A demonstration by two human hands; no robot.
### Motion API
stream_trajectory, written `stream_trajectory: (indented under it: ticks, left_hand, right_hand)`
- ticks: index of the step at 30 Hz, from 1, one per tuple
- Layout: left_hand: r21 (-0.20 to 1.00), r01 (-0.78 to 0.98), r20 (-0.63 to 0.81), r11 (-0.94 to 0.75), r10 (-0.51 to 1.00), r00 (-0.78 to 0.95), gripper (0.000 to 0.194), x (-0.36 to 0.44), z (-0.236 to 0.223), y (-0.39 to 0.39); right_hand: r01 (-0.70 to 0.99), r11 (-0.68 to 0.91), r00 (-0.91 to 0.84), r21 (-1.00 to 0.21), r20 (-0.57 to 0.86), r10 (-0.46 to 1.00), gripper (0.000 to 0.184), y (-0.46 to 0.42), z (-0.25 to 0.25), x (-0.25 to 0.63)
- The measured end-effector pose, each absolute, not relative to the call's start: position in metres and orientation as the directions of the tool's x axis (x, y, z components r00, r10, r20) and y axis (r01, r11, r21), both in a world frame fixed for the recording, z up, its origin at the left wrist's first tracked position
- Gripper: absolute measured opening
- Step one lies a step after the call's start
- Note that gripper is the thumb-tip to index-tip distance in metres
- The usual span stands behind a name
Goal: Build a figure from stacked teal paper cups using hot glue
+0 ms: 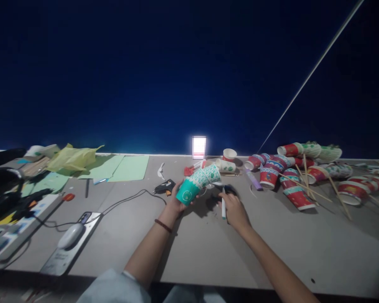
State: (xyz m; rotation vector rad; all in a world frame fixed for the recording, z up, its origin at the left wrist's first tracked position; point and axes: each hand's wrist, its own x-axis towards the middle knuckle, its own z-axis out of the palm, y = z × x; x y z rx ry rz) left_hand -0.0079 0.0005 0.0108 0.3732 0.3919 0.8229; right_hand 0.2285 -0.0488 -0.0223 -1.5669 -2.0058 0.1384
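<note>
My left hand [176, 203] is wrapped round joined paper cups, a teal cup [187, 192] and a white one with a green pattern [212, 173], tilted up to the right over the table. My right hand [235, 211] is closed on a slim white pen [223, 205] with a teal end, just right of the cups. Dark items lie on the table behind this hand, partly hidden by it. A black glue gun [164, 186] with an orange part lies left of my left hand.
Decorated cup stacks [298, 191] and wooden sticks [339, 198] cover the right side. A purple tube [253, 180] lies nearer. At left are green paper sheets [129, 168], a power strip [28, 225], a cord, and a mouse [71, 235] on a phone-like slab. A lit screen [199, 147] stands behind.
</note>
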Motion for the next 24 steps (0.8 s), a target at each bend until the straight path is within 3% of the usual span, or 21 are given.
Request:
stream_trajectory:
  ticks: [2, 4, 6, 8, 11, 15, 24]
  left_hand:
    - [0.476, -0.619, -0.174, 0.625, 0.756, 0.631, 0.067, -0.008, 0.010, 0.000]
    - [0.470, -0.631, -0.159, 0.617, 0.763, 0.627, 0.065, -0.007, 0.012, 0.000]
    - [0.457, -0.678, -0.114, 0.576, 0.794, 0.598, 0.063, -0.005, 0.015, -0.002]
    - [0.441, -0.718, -0.069, 0.539, 0.818, 0.571, 0.062, -0.004, 0.017, -0.004]
    - [0.426, -0.719, -0.059, 0.550, 0.810, 0.584, 0.066, -0.003, 0.017, -0.005]
    - [0.408, -0.707, -0.062, 0.578, 0.790, 0.610, 0.073, -0.002, 0.013, -0.005]
    - [0.394, -0.652, -0.156, 0.648, 0.746, 0.647, 0.059, 0.003, 0.010, -0.008]
  right_hand:
    - [0.815, 0.304, -0.112, -0.494, 0.379, 0.918, 0.020, -0.048, -0.021, 0.228]
    - [0.688, 0.288, -0.045, -0.666, 0.356, 0.933, 0.017, -0.050, -0.018, 0.225]
    - [0.445, 0.250, 0.027, -0.860, 0.292, 0.956, 0.019, -0.050, -0.011, 0.219]
    - [0.161, 0.190, 0.058, -0.969, 0.201, 0.978, 0.028, -0.050, -0.003, 0.209]
    - [-0.125, 0.093, 0.041, -0.988, 0.088, 0.995, 0.035, -0.047, 0.006, 0.189]
    - [-0.342, 0.044, -0.019, -0.939, 0.053, 0.998, 0.039, -0.045, 0.004, 0.165]
    - [-0.429, -0.001, -0.016, -0.903, 0.007, 1.000, 0.040, -0.042, -0.012, 0.165]
